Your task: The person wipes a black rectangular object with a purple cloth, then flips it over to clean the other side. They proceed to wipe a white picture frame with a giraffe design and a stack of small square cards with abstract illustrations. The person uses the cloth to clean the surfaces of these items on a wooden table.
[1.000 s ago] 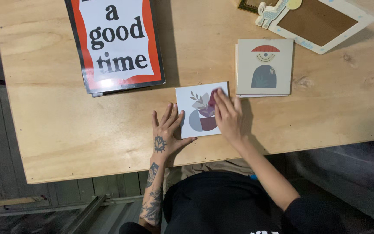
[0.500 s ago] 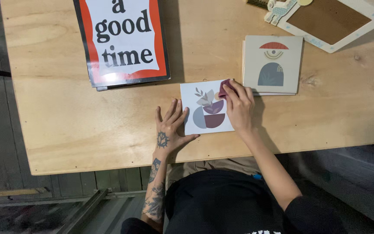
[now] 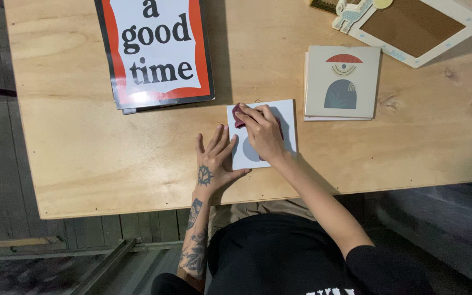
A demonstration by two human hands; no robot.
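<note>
Currently, left hand lies spread, steadying the white square printed card on the plywood worktop, while right hand pinches a small maroon piece onto it.

right hand shifted from card's right edge to across its middle and upper left, now covering most of the print, small white art card pattern largely hidden, dark red piece under fingertips
</note>
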